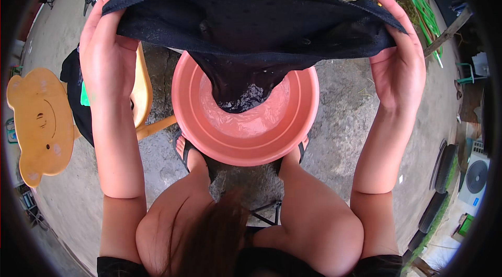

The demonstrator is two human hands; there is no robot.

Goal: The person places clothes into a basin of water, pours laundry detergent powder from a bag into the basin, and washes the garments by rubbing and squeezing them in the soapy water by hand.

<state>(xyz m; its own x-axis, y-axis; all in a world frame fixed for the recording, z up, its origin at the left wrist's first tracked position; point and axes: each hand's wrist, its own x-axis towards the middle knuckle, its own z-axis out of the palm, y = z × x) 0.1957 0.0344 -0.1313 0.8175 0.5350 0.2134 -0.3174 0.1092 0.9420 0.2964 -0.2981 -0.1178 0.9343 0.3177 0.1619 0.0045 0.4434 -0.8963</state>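
Your left hand [108, 49] and right hand [401, 60], well apart, grip opposite ends of the black garment [251, 22]. Its stretched edge runs left-to-right above the pink basin [244, 156], neither hand nearer; its lower end hangs over the basin.

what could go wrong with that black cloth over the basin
The black cloth could slip, as the left hand and right hand grip it only at its upper ends. Its glistening lower end hangs into the pink basin, so a sudden drop might splash the sandalled feet close beside it.
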